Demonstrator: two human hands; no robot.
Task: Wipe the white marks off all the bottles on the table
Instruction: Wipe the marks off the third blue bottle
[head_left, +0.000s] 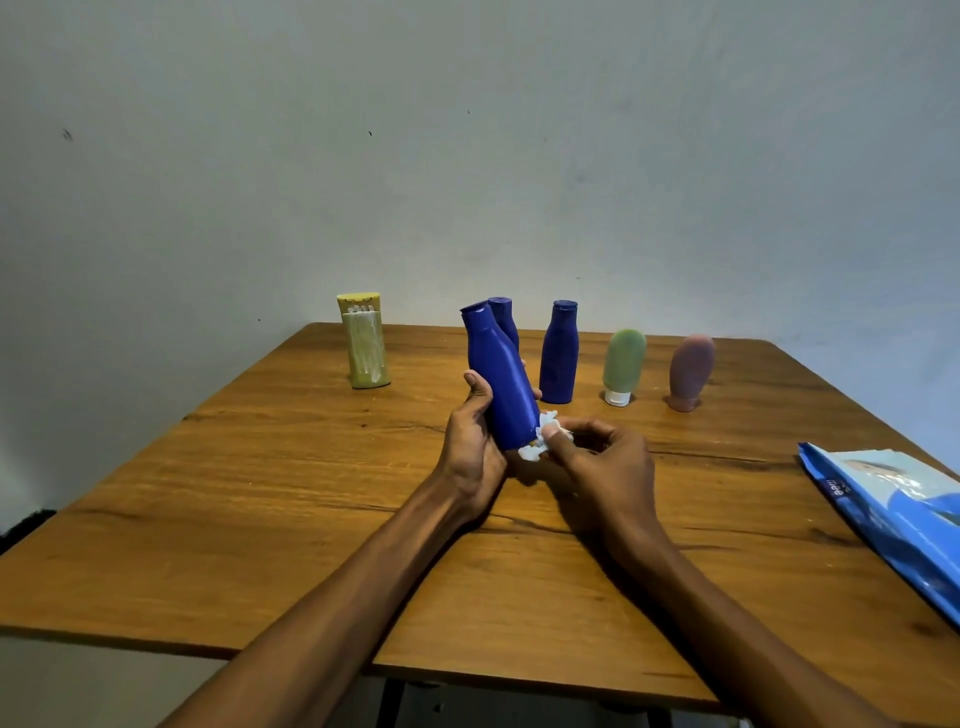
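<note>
I see a warm brown wooden table (260, 519) with dark grain lines, its top filling the lower view. At my right edge a glossy blue plastic wipes packet (898, 512) lies flat on it, partly cut off. Behind stands a plain pale grey wall (467, 156) with a few small dark specks.

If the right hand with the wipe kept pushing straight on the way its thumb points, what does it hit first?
The right hand pinches the wipe at the base of the held blue bottle, so it would meet that bottle at once, then probably the left hand behind it.
</note>
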